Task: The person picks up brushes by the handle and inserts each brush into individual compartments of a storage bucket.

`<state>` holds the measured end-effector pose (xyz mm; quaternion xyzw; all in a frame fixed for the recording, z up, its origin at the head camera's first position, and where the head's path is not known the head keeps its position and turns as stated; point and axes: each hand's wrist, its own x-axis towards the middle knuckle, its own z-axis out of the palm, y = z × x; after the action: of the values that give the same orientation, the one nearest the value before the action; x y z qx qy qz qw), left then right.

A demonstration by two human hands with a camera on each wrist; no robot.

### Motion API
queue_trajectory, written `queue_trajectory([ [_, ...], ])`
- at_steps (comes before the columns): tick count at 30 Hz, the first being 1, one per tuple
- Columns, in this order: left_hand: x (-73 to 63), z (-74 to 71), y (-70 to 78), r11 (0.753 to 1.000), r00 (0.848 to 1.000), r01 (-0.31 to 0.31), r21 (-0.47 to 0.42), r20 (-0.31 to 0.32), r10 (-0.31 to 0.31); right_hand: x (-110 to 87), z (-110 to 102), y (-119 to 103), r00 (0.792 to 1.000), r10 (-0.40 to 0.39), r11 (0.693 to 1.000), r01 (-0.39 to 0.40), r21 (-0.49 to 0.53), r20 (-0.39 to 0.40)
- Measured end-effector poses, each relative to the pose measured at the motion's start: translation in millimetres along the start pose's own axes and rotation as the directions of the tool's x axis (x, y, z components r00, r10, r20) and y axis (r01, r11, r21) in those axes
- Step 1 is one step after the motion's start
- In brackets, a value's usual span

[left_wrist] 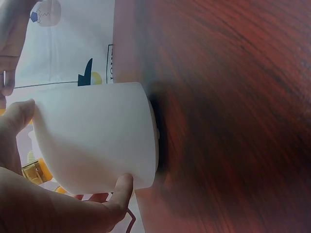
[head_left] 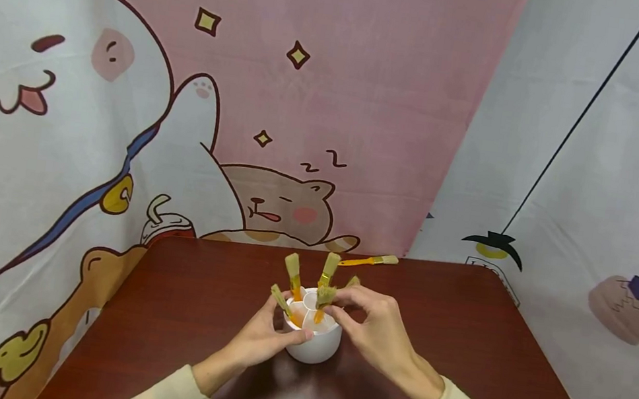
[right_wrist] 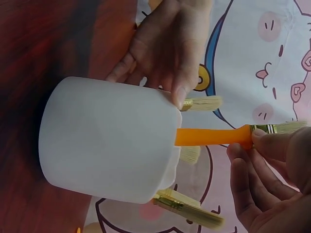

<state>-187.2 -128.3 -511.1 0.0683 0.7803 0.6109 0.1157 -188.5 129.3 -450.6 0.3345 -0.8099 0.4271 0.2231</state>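
A round white pot with divided compartments stands upright on the table. My left hand grips it from the left, thumb at the near rim and other fingers against the side. At the rim's right, my right hand pinches a paintbrush close to its metal band, bristles up. Its orange handle points down into the pot, the lower end hidden behind the wall in the right wrist view. Several other paintbrushes lean in the compartments with their pale bristles up.
Another orange-handled paintbrush lies at the table's far edge, behind the pot. The dark red-brown wooden table backs onto a cartoon-printed cloth, with a pale cloth on the right.
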Motion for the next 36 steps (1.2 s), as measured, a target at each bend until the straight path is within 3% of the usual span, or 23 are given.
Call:
queue_trajectory([
  [10, 1.3, -0.2, -0.4, 1.000, 1.000, -0.014, 0.010, 0.002, 0.014, -3.1, 8.5, 7.4, 0.999, -0.046, 0.998, 0.047, -0.037, 0.009],
  [36, 0.0, -1.3, -1.5, 0.999, 1.000, -0.021, -0.029, 0.019, 0.022, -9.7, 21.8, 16.1, 0.997, -0.034, 0.998, 0.038, -0.059, 0.068],
])
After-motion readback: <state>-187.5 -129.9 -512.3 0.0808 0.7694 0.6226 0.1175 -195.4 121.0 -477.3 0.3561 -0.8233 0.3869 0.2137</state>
